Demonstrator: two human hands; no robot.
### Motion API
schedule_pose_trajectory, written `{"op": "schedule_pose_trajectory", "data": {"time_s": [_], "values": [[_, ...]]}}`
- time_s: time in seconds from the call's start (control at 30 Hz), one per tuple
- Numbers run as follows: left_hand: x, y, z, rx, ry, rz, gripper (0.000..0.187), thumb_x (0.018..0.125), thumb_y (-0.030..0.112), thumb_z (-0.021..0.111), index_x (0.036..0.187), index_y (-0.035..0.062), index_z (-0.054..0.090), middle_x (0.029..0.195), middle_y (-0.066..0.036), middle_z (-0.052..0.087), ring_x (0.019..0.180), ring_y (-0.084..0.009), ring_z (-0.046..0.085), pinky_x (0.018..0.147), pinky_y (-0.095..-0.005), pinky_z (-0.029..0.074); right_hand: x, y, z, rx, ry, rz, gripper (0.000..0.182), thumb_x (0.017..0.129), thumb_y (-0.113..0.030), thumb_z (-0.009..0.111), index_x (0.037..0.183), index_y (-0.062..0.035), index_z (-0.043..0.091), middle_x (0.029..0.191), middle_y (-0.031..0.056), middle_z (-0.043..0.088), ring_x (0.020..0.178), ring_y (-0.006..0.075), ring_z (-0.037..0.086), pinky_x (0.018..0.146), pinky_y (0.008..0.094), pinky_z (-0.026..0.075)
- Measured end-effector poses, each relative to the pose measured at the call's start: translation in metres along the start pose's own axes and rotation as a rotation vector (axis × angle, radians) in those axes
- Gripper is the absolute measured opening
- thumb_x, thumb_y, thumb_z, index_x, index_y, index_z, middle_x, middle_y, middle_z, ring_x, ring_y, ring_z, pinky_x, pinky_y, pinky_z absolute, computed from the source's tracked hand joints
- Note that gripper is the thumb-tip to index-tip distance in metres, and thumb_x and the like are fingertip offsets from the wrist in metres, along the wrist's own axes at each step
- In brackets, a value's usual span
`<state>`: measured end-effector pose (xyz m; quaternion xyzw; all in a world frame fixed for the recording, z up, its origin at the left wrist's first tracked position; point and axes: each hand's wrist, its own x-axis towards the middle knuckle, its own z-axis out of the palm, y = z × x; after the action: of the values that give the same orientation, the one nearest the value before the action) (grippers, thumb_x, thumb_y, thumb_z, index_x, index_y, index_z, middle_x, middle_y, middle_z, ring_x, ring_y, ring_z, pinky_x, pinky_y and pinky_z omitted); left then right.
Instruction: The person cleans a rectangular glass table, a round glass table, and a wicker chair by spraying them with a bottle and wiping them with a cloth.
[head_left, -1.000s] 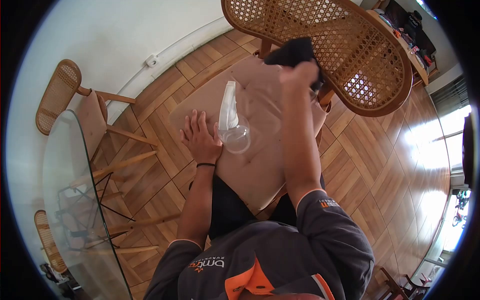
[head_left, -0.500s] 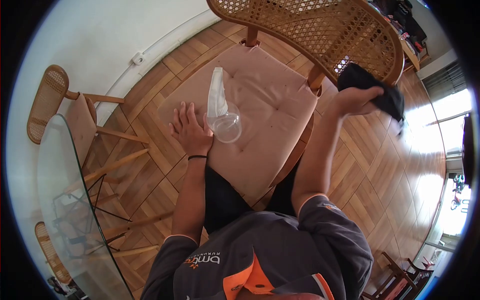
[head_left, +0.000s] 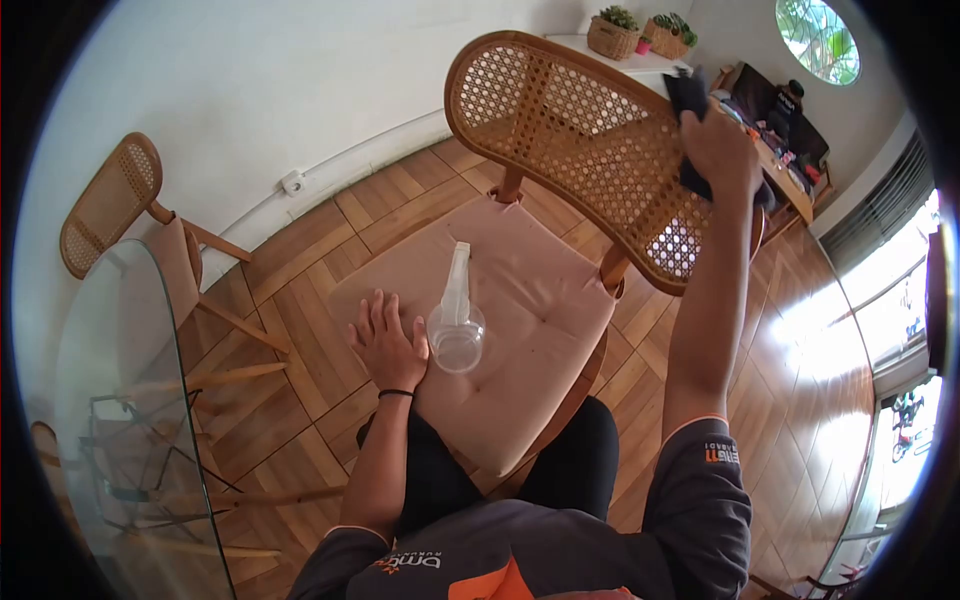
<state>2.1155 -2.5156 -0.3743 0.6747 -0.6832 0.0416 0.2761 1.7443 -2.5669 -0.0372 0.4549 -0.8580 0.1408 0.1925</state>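
Note:
A chair with a pink cushion (head_left: pixel 520 400) stands in front of me, its woven cane backrest (head_left: pixel 575 105) framed in brown wood. My left hand (head_left: pixel 388 345) lies flat on the cushion, fingers spread. Close beside it is a clear spray bottle (head_left: pixel 459 330) with a white trigger head, resting on the cushion. At the backrest's right end, my right hand (head_left: pixel 722 155) grips a black cloth (head_left: pixel 688 95) against or just over the top edge; exact contact is hard to make out. Part of the cloth hangs below the hand.
A glass tabletop (head_left: pixel 120 400) is at the left, with another cane-backed chair (head_left: pixel 115 200) behind it. A wall socket (head_left: pixel 292 182) sits low on the white wall. Potted plants in baskets (head_left: pixel 613 35) stand on a white shelf at the back, near a wooden bench (head_left: pixel 790 180).
My right hand has moved up and forward with the black cloth, from beside the backrest's lower right to its upper right end. The view has tilted up; my left hand stays on the cushion.

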Motion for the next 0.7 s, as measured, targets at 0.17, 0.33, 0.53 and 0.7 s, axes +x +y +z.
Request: {"op": "schedule_pose_trajectory", "data": {"time_s": [0.17, 0.33, 0.53, 0.7], "values": [[0.001, 0.000, 0.001, -0.019, 0.007, -0.023, 0.054, 0.093, 0.040, 0.055, 0.138, 0.0120, 0.052, 0.151, -0.009, 0.043, 0.146, -0.0309, 0.030, 0.118, -0.0575, 0.016, 0.042, -0.069, 0.037, -0.016, -0.027, -0.210, 0.060, 0.091, -0.048, 0.040, 0.133, -0.0094, 0.057, 0.113, 0.0180, 0.070, 0.107, 0.0362, 0.067, 0.096, 0.0482, 0.049], [0.003, 0.003, 0.001, -0.032, 0.005, -0.041, 0.053, 0.091, 0.038, 0.055, 0.138, 0.0122, 0.052, 0.151, -0.008, 0.043, 0.146, -0.0309, 0.030, 0.118, -0.0575, 0.017, 0.069, -0.139, 0.084, -0.058, 0.186, -0.413, 0.059, 0.093, -0.042, 0.041, 0.146, -0.0153, 0.047, 0.134, 0.0165, 0.059, 0.122, 0.0351, 0.058, 0.106, 0.0545, 0.042], [0.003, 0.006, 0.006, -0.011, 0.033, -0.043, 0.052, 0.091, 0.037, 0.055, 0.137, 0.0124, 0.052, 0.151, -0.008, 0.044, 0.145, -0.0310, 0.032, 0.118, -0.0573, 0.017, 0.045, -0.174, 0.128, 0.073, 0.660, -0.810, 0.060, 0.088, -0.028, 0.055, 0.146, -0.0172, 0.048, 0.155, 0.0152, 0.039, 0.147, 0.0307, 0.031, 0.118, 0.0486, 0.028], [0.004, 0.005, 0.006, -0.006, 0.047, -0.028, 0.052, 0.091, 0.039, 0.055, 0.137, 0.0125, 0.053, 0.151, -0.008, 0.044, 0.144, -0.0315, 0.033, 0.117, -0.0573, 0.018, -0.003, -0.155, 0.188, 0.189, 0.346, -1.038, 0.065, 0.081, -0.021, 0.059, 0.146, -0.0173, 0.049, 0.160, 0.0117, 0.031, 0.151, 0.0273, 0.022, 0.121, 0.0485, 0.023]]}}
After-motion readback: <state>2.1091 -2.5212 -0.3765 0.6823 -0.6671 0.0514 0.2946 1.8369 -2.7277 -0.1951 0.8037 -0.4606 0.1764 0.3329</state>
